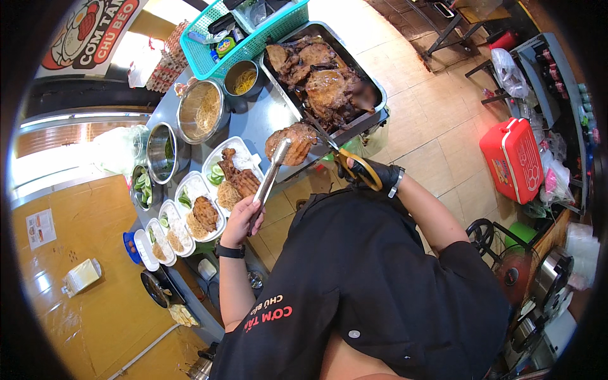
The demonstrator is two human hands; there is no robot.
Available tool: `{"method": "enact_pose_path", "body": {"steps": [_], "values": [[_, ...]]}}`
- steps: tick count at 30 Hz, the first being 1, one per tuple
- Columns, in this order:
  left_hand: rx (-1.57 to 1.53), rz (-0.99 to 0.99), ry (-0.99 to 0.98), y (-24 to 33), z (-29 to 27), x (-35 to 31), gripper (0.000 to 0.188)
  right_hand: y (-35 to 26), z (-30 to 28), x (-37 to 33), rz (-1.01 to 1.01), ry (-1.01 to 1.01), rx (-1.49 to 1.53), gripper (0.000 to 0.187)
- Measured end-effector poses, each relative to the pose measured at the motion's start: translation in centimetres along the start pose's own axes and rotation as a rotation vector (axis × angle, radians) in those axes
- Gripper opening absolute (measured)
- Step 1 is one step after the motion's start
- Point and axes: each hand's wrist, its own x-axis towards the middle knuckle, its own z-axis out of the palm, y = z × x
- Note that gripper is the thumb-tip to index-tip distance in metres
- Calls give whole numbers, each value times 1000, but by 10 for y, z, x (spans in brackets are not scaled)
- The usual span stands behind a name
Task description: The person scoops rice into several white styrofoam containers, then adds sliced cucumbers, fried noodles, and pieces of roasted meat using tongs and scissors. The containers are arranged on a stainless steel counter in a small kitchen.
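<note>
My left hand (238,221), bare, is closed around metal tongs (273,171). The tongs' tips pinch a browned, grilled meat chop (297,144), held up in front of the table edge. My right hand (373,176), in a black glove, grips scissors with yellow handles (369,167). Their dark blades point up and left, close to the chop's right edge; I cannot tell whether they touch it. Behind the chop, a metal tray (384,95) holds several large glazed pieces of meat (326,85). Nearest the left hand is an open white box (256,158) with rice, cucumber, noodles and fried meat.
More white food boxes (218,225) line the table's front to the left. Metal bowls stand behind them: noodles in one (221,120), greens in another (149,155). A teal basket (190,45) sits at the back. On the floor at right is a red cooler box (510,161).
</note>
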Motion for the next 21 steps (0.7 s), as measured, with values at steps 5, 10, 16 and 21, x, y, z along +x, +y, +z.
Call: {"method": "enact_pose_path", "body": {"steps": [5, 10, 16, 21], "values": [[21, -28, 3, 3, -5, -6, 28, -45, 6, -18, -45, 81, -599, 57], [84, -66, -4, 4, 2, -7, 27, -35, -1, -18, 157, 161, -488, 47], [97, -23, 24, 0, 11, 3, 28, -14, 22, -3, -14, 66, 318, 43], [126, -18, 96, -4, 13, -2, 29, -3, 29, 25, -22, 91, 381, 36]]}}
